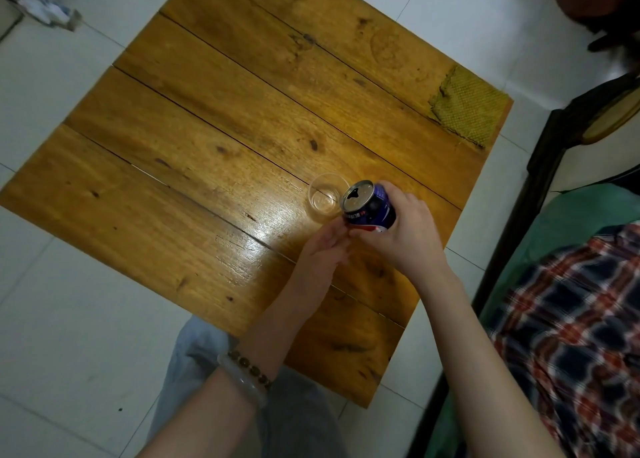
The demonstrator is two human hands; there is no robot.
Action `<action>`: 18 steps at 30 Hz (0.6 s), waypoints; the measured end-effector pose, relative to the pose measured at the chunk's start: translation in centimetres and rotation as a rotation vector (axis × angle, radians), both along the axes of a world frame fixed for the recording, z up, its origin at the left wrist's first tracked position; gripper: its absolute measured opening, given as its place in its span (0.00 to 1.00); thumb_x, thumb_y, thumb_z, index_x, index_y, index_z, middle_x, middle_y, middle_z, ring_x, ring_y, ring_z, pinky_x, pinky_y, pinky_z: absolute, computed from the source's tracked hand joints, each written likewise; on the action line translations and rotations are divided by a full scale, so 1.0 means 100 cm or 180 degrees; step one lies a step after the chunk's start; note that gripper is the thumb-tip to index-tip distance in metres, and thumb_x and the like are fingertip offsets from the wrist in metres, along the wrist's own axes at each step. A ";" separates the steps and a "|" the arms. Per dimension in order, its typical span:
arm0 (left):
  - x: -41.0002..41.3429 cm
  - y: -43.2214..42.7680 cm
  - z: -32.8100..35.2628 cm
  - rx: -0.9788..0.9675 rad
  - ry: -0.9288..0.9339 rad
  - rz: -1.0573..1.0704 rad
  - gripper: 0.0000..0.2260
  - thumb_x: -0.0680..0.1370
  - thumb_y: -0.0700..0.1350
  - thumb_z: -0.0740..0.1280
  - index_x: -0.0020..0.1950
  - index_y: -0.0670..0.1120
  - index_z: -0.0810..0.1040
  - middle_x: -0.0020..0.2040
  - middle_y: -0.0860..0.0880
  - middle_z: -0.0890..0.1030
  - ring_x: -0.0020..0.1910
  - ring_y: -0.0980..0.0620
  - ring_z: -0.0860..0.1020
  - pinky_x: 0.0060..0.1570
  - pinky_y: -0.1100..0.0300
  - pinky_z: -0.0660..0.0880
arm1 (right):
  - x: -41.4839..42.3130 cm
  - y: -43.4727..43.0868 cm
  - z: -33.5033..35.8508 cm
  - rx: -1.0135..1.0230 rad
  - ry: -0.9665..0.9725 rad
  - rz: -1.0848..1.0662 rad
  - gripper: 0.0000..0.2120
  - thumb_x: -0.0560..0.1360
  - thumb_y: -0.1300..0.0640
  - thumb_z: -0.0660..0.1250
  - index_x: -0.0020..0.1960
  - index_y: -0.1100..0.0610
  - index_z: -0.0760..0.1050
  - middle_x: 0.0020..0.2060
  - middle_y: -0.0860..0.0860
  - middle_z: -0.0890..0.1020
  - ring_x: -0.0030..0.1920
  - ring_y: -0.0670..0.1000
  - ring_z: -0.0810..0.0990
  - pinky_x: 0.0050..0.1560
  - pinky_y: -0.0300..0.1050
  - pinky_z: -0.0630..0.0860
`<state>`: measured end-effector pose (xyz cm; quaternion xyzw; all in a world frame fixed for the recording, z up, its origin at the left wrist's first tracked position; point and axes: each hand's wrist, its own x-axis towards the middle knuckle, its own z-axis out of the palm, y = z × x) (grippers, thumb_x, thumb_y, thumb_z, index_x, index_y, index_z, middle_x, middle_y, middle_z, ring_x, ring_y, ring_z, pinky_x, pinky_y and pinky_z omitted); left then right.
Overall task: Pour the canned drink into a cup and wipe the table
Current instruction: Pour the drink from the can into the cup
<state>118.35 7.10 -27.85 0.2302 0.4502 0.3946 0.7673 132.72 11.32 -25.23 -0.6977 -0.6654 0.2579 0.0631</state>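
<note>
Dim indoor light, wide-angle view.
Glare patch on the wooden table (pixel 263 232) near centre; soft shadow under the hands; corners darkened and bent; plaid cloth (pixel 571 319) at right blurred.

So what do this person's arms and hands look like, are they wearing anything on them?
Both arms are bare, with no sleeves or gloves. The left wrist carries a pale translucent bangle beside a bracelet of dark brown beads. The left hand and right hand show no rings that I can see.

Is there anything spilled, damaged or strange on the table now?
No spill shows. The blue drink can, already opened, tilts toward the clear plastic cup, which looks empty. The yellow-green woven cloth has frayed edges.
</note>
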 end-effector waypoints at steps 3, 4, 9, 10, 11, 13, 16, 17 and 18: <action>-0.002 0.001 0.000 -0.0033 -0.0046 -0.0042 0.21 0.70 0.37 0.61 0.60 0.53 0.76 0.54 0.57 0.82 0.55 0.58 0.78 0.59 0.50 0.65 | 0.000 0.000 0.001 -0.0030 -0.0041 0.0011 0.39 0.63 0.40 0.73 0.70 0.50 0.65 0.57 0.50 0.76 0.57 0.52 0.71 0.55 0.46 0.68; -0.002 0.001 0.000 -0.0033 -0.0063 -0.0052 0.21 0.70 0.37 0.60 0.60 0.53 0.75 0.54 0.57 0.82 0.55 0.59 0.78 0.59 0.50 0.64 | 0.000 0.001 0.002 -0.0042 -0.0047 0.0003 0.39 0.63 0.40 0.74 0.69 0.49 0.65 0.57 0.50 0.76 0.57 0.53 0.71 0.55 0.46 0.69; 0.002 0.001 0.004 0.0018 -0.0087 -0.0112 0.21 0.70 0.37 0.60 0.58 0.55 0.77 0.54 0.58 0.82 0.54 0.60 0.78 0.59 0.52 0.66 | 0.000 0.002 0.005 -0.0076 -0.0128 0.0037 0.39 0.64 0.41 0.73 0.70 0.50 0.64 0.58 0.51 0.76 0.58 0.54 0.71 0.57 0.49 0.70; 0.002 0.001 0.004 0.0023 -0.0084 -0.0116 0.21 0.70 0.37 0.60 0.58 0.56 0.77 0.54 0.58 0.82 0.55 0.60 0.78 0.59 0.52 0.66 | 0.000 0.003 0.006 -0.0083 -0.0146 0.0034 0.39 0.64 0.41 0.73 0.70 0.50 0.64 0.58 0.51 0.76 0.58 0.54 0.71 0.57 0.49 0.70; 0.002 0.001 0.004 0.0021 -0.0087 -0.0113 0.20 0.70 0.37 0.61 0.58 0.56 0.76 0.54 0.58 0.82 0.55 0.60 0.78 0.59 0.52 0.66 | 0.000 0.003 0.007 -0.0084 -0.0165 0.0036 0.38 0.64 0.41 0.73 0.70 0.50 0.64 0.58 0.51 0.76 0.58 0.54 0.71 0.57 0.49 0.70; 0.003 0.001 0.004 0.0007 -0.0116 -0.0096 0.21 0.70 0.37 0.60 0.59 0.55 0.75 0.55 0.58 0.82 0.56 0.59 0.78 0.58 0.53 0.66 | 0.001 0.004 0.008 -0.0082 -0.0195 0.0053 0.38 0.64 0.41 0.73 0.70 0.50 0.65 0.57 0.52 0.76 0.58 0.55 0.71 0.57 0.50 0.70; 0.004 0.002 0.005 0.0010 -0.0151 -0.0082 0.23 0.69 0.36 0.60 0.60 0.54 0.75 0.55 0.57 0.82 0.55 0.58 0.77 0.58 0.53 0.66 | 0.001 0.006 0.009 -0.0107 -0.0210 0.0057 0.38 0.64 0.41 0.73 0.70 0.50 0.64 0.58 0.52 0.76 0.59 0.55 0.71 0.58 0.53 0.71; 0.003 0.002 0.005 0.0009 -0.0149 -0.0084 0.23 0.69 0.36 0.60 0.60 0.54 0.75 0.55 0.57 0.82 0.55 0.58 0.77 0.58 0.53 0.66 | 0.001 0.007 0.009 -0.0117 -0.0210 0.0056 0.38 0.64 0.41 0.73 0.70 0.49 0.64 0.58 0.52 0.76 0.59 0.55 0.71 0.58 0.54 0.71; 0.003 0.002 0.005 0.0009 -0.0157 -0.0082 0.23 0.69 0.36 0.60 0.60 0.54 0.75 0.55 0.57 0.82 0.56 0.58 0.77 0.58 0.53 0.67 | 0.001 0.007 0.010 -0.0124 -0.0210 0.0058 0.38 0.64 0.41 0.73 0.70 0.49 0.64 0.58 0.52 0.76 0.59 0.55 0.71 0.59 0.54 0.71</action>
